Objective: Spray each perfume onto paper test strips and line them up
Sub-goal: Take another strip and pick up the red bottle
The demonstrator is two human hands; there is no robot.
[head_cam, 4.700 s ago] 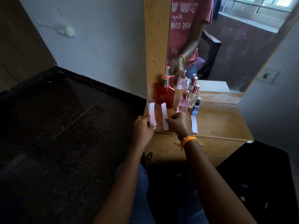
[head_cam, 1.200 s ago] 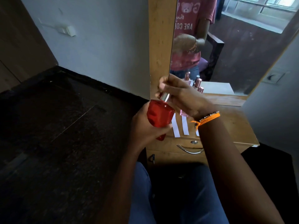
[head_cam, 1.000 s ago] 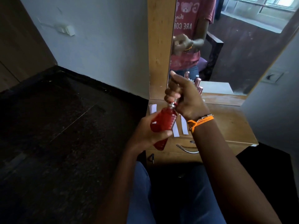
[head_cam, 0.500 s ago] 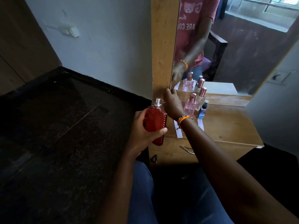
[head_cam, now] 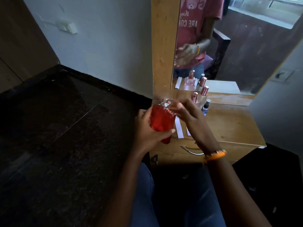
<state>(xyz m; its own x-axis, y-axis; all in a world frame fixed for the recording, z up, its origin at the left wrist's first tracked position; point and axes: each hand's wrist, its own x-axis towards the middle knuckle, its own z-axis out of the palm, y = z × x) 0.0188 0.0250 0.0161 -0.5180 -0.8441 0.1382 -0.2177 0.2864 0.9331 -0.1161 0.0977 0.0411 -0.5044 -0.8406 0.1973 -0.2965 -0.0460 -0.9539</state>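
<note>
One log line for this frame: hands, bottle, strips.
left hand: grips red bottle, cap off | right hand: open, beside nozzle | strips: on dresser, unsprayed step pending

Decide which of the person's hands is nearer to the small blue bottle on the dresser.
Right. The right hand hovers just left of the small blue bottle; the left hand is farther left, gripping the red perfume bottle.

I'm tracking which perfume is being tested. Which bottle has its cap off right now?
The red bottle, held in the left hand: its bare silver sprayer shows, while the bottles by the mirror keep their caps on.
</note>
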